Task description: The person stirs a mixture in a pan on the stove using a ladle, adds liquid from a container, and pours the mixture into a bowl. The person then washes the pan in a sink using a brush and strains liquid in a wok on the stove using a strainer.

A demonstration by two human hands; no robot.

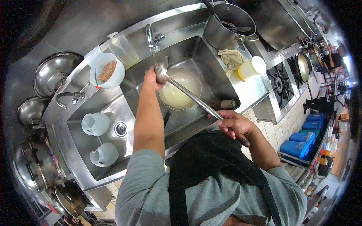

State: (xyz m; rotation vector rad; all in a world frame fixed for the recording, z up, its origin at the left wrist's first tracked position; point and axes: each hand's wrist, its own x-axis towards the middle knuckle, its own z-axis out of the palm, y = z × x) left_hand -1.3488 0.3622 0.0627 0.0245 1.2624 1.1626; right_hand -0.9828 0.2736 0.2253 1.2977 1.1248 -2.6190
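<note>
My right hand (236,124) is closed around the lower handle of a long-handled steel wok spatula (192,96), close to its wooden end. The spatula reaches up and left across the sink, its metal head under the faucet (149,35). At that head is my left hand (152,78), touching its side; the fingers are blurred and partly behind the metal, so their grip cannot be made out. Below the head, a round bowl (198,84) of cloudy, pale yellowish liquid sits in the right basin (211,56).
Two cut plastic jugs (95,124) lie in the left basin. A white container (121,75) with a brown scrubber and a pump bottle (122,51) stand behind. To the right are a stockpot (218,34), a cloth (230,58), a yellow bottle (247,71) and a gas stove (281,83).
</note>
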